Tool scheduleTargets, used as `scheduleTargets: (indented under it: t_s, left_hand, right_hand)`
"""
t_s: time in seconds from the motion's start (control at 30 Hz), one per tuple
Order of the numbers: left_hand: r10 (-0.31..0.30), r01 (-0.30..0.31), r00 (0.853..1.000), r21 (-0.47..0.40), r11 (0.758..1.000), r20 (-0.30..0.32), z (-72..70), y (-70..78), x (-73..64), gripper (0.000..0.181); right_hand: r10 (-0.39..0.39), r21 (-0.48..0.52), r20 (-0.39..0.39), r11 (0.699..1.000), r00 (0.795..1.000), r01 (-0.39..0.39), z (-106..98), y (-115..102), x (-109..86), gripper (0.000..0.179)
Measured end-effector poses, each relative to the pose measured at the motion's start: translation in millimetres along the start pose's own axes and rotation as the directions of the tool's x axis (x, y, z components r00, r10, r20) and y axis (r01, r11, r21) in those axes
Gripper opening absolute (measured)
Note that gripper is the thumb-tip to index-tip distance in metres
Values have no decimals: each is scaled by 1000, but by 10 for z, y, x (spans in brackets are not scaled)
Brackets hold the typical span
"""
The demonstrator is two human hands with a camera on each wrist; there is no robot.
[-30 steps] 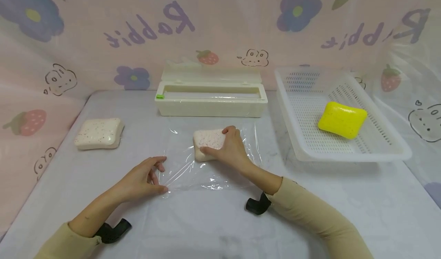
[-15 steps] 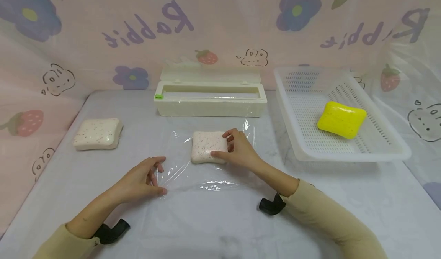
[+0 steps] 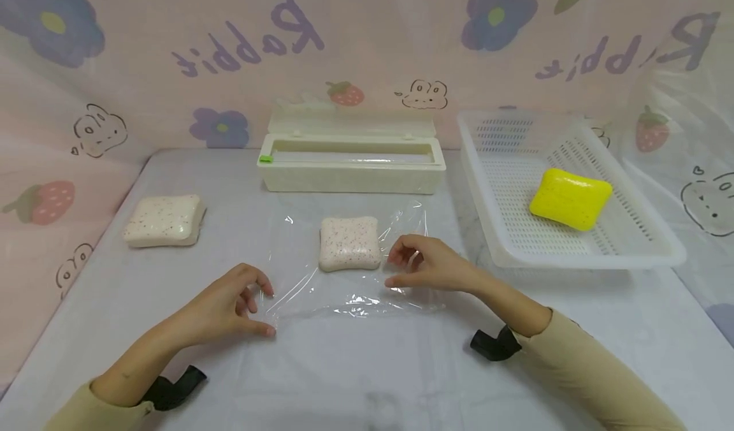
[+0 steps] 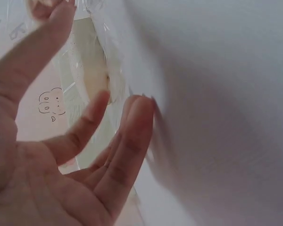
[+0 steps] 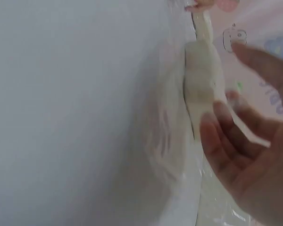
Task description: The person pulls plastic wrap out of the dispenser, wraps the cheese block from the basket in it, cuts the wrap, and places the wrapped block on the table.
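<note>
In the head view a speckled white bar of soap (image 3: 350, 244) lies flat near the middle of a sheet of clear plastic wrap (image 3: 295, 246). My right hand (image 3: 432, 266) is just right of that soap, over the wrap, with thumb and fingers apart and nothing between them. At the wrap's left front corner is my left hand (image 3: 226, 306), its fingertips right at the film's edge and its thumb spread from the fingers. The left wrist view shows that hand's fingers (image 4: 137, 122) loosely bent and holding nothing. The soap's side (image 5: 198, 84) appears beyond the right fingers.
Behind the wrap stands a cream wrap dispenser box (image 3: 352, 177) with its lid up. Another speckled white soap (image 3: 163, 220) lies at the left. On the right, a white perforated basket (image 3: 499, 240) contains a yellow soap (image 3: 570, 199). A patterned curtain (image 3: 367, 48) hangs at the back.
My right hand has let go of the white soap and moved right and toward me, leaving it on the wrap. My left hand has shifted slightly toward me, its thumb and fingers wider apart.
</note>
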State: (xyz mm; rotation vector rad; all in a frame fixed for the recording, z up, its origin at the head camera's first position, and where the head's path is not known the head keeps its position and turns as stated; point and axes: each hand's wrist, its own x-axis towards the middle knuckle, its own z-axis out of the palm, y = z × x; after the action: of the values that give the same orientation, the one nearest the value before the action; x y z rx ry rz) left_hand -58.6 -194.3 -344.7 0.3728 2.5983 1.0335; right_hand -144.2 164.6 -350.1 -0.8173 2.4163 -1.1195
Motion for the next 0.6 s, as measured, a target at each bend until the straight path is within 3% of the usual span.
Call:
scheduleTargets:
  t_s: [0.2,0.37,0.47,0.6]
  left_hand:
    - [61,-62,998,30,998,32,-12,-6,-9,44]
    - [103,-103,995,63,993,8,-4,-5,-14,23]
    - [112,-109,993,99,989,-24,-4,-19,-15,20]
    - [120,-108,989,132,985,-90,-40,-26,-22,24]
  right_hand:
    - [-143,-56,149,987,978,153,-124,132,-182,44]
    - [-163,-126,225,973,961,194,-172,205,-333,43]
    - [-189,-181,218,956,958,230,-161,257,-407,28]
    - [-294,-120,122,944,948,308,-149,331,-463,11]
